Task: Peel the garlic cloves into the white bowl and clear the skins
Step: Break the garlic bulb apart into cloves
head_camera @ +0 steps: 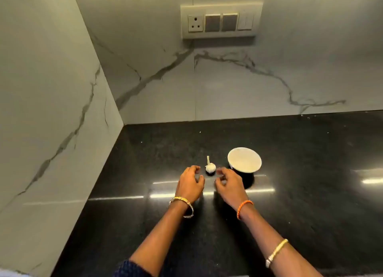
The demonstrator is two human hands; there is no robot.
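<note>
Both bare forearms reach forward over the glossy black stone countertop [300,194], a dark blue sleeve [132,268] at the left elbow, bangles on both wrists and an orange thread band [244,208] on the right. Left hand [190,181] and right hand [228,183] hover close together, fingers loosely curled and holding nothing, either side of the small white garlic bulb with its upright stalk [210,167], fingertips near it, contact unclear. Just right of the bulb sits the round white bowl [244,159], beside the right hand, far from the marble wall's switch panel [220,21].
</note>
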